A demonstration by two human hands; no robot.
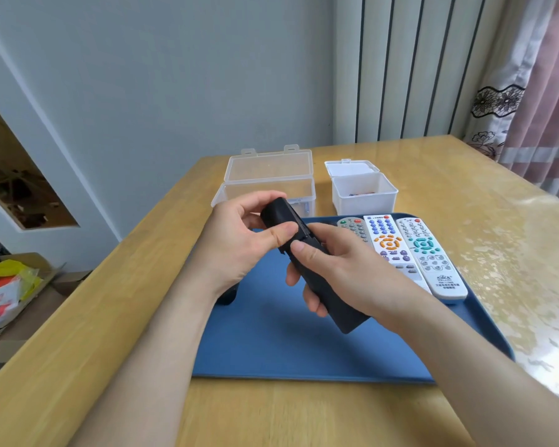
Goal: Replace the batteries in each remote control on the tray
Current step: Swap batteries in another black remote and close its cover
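Head view: left hand and right hand grip the black remote, cover seemingly part-open; three remotes right of them await.

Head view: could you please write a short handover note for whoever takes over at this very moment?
Left hand grips the black remote at its top end, thumb on its back; right hand holds its lower body, above the blue tray.
Three light remotes lie face up at the tray's right.
Clear box and white box stand open behind.
Batteries swapped: cannot tell.
Left: finish this remote, check the others.
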